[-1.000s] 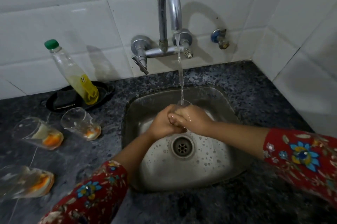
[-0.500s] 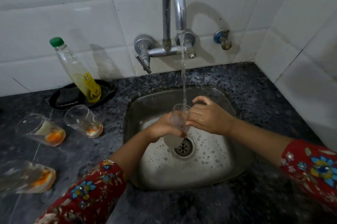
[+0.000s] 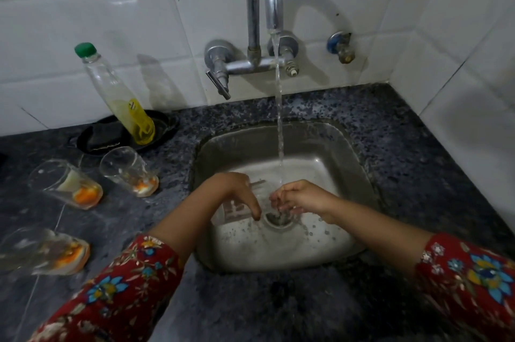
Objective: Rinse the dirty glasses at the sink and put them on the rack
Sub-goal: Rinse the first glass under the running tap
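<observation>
A clear glass (image 3: 239, 209) lies tipped on its side low in the steel sink (image 3: 342, 163), just over the drain. My left hand (image 3: 237, 192) grips it from above. My right hand (image 3: 299, 198) has its curled fingertips at the glass's open end, right under the running water (image 3: 279, 130). The glass is hard to make out between the hands. Three dirty glasses with orange residue lie on the counter to the left: one (image 3: 131, 171) nearest the sink, one (image 3: 67, 185) further left, one (image 3: 41, 251) near the front. No rack is in view.
The tall faucet (image 3: 263, 2) stands on the tiled back wall, with a second small tap (image 3: 341, 46) to its right. A soap bottle with a green cap (image 3: 119, 96) leans in a black dish holding a sponge (image 3: 108, 135). Dark speckled counter (image 3: 404, 146) surrounds the sink.
Both hands have dropped from under the stream towards the drain. The glass went from upright under the water to lying on its side. The counter glasses have not moved.
</observation>
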Tool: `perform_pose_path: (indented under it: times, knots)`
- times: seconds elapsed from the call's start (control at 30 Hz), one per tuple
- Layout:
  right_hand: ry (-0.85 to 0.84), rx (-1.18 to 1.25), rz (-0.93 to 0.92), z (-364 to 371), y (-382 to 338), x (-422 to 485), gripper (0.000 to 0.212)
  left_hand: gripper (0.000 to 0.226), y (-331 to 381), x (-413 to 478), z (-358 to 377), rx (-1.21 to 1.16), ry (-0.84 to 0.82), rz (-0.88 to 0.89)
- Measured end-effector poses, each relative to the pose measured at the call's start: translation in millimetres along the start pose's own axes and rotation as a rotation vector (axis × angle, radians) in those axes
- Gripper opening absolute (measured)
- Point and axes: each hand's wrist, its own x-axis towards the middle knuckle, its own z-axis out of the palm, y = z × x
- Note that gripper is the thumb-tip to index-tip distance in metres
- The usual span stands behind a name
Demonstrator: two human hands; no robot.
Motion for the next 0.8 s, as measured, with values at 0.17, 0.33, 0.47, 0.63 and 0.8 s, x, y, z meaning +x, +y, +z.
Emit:
perform_pose_path:
  times: [0.17,0.33,0.47,0.63,0.8]
  knots:
    - [0.321,-0.523,-0.666,-19,-12,-1,0.024,0.060,-1,10,3,-0.587,0.207,0.356]
    - [0.553,-1.340,-1.120,-57,-33,4,0.036,0.042,24,7,-1,-0.979,0.033,0.774]
    - [0.703,-1.159,-0.989,-46,-48,10,0.031,0.031,45,13,5,-1.093,0.361,0.605]
    - [0.629,-0.871,-0.913,-35,-54,16,0.034,0.051,45,19,3,-0.820,0.650,0.490]
    - [0.452,-0.963,-0.956,-48,-53,1,0.042,0.029,25,7,-10,-0.906,0.136,0.803]
